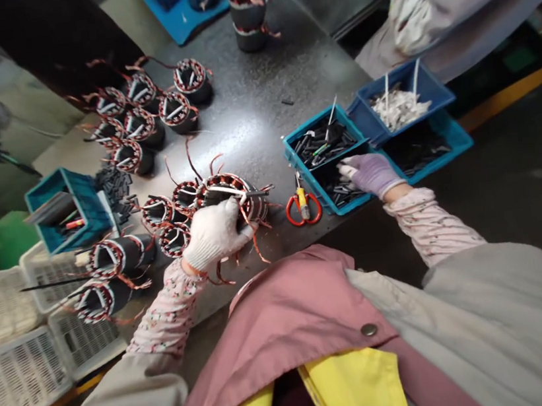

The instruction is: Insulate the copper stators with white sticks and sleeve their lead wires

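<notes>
My left hand [215, 233], in a white glove, is closed around a motor stator [232, 195] with copper windings and loose red wire ends, held at the near edge of the dark table [258, 105]. My right hand [371, 173], in a purple glove, reaches into the teal bin [294, 153] of small black sleeves [326, 142]; its fingers are curled in the pieces, and what they pinch is hidden. Red-handled scissors [303, 207] lie between the two hands.
Several more stators [148, 106] stand at the table's far left and lie near my left hand. A blue bin [428, 86] holds white strips, another teal bin [65, 210] sits left. White crates [16, 356] are lower left. A co-worker's gloved hand [410, 8] is upper right.
</notes>
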The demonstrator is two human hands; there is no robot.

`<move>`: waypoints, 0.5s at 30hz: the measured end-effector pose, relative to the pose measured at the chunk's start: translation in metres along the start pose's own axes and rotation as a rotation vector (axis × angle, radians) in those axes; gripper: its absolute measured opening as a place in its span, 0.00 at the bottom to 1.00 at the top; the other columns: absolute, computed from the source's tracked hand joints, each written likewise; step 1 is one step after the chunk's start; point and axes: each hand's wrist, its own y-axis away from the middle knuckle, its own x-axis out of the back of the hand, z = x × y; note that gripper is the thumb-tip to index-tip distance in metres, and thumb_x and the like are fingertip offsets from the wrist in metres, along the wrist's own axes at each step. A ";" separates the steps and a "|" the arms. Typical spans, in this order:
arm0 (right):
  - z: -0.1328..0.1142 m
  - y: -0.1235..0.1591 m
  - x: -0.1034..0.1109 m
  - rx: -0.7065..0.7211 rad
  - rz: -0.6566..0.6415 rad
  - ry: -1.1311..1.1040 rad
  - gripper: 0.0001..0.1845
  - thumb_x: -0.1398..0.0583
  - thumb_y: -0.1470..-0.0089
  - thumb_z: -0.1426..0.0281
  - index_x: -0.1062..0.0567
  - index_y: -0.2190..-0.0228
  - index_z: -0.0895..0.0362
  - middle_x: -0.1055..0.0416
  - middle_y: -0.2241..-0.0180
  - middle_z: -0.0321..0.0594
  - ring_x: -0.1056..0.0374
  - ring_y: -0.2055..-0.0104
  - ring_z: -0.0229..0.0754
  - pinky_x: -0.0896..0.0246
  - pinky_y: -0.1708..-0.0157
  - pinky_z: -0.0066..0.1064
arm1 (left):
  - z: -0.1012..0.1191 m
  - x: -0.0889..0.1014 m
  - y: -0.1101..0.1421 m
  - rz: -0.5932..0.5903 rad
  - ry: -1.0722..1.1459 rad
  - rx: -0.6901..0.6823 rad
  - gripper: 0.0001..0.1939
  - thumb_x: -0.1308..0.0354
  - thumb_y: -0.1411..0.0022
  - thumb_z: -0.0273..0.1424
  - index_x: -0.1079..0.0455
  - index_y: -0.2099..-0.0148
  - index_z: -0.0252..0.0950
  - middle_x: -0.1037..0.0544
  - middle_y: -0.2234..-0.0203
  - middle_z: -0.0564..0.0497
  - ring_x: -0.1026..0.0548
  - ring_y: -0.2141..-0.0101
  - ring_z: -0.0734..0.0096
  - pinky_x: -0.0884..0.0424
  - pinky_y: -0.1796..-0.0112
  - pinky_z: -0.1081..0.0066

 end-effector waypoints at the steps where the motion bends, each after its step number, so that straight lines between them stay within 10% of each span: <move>1: -0.017 0.003 -0.009 -0.012 -0.006 -0.085 0.23 0.40 0.41 0.50 0.19 0.57 0.55 0.24 0.73 0.43 0.27 0.75 0.47 0.27 0.72 0.42 | 0.000 0.000 0.000 0.010 0.003 -0.004 0.28 0.50 0.35 0.50 0.28 0.48 0.32 0.18 0.62 0.39 0.18 0.58 0.46 0.28 0.64 0.61; 8: -0.112 0.001 -0.065 -0.245 -0.058 -0.632 0.21 0.27 0.57 0.55 0.20 0.69 0.60 0.29 0.79 0.34 0.38 0.81 0.30 0.39 0.83 0.22 | 0.000 -0.004 -0.001 0.050 0.034 -0.056 0.27 0.50 0.35 0.48 0.29 0.47 0.32 0.18 0.61 0.39 0.19 0.57 0.47 0.29 0.64 0.62; 15: -0.134 -0.007 -0.074 -0.117 -0.046 -0.353 0.15 0.30 0.50 0.58 0.18 0.68 0.58 0.21 0.72 0.40 0.25 0.73 0.41 0.29 0.75 0.28 | 0.002 -0.004 -0.003 0.052 0.054 -0.076 0.27 0.50 0.35 0.50 0.29 0.48 0.33 0.18 0.63 0.40 0.18 0.60 0.47 0.30 0.67 0.63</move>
